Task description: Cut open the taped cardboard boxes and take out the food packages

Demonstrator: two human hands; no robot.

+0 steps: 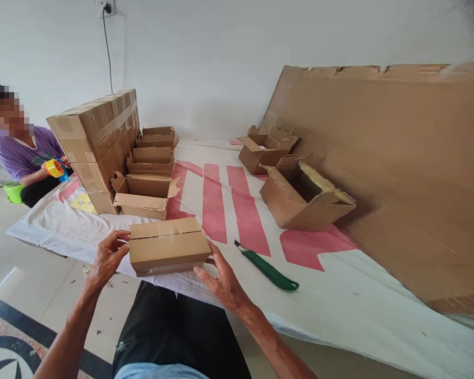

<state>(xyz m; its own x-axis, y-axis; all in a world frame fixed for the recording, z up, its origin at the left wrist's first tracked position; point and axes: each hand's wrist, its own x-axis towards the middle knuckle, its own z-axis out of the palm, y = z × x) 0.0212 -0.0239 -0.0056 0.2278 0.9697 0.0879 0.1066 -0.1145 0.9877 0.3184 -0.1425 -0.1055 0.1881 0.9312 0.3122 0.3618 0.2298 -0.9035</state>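
**Both hands on a taped cardboard box**

I hold a small closed cardboard box [169,246] between my hands at the near edge of the white and red cloth [339,295]. My left hand [107,258] clasps its left end, fingers curled over the top edge. My right hand [221,281] presses flat against its lower right corner. Just right of my right hand lies a green-handled knife [269,269]. Beyond my hands sit open boxes [145,195] and a taped stack [98,137]. Far left, another person holds a tape dispenser [55,168].
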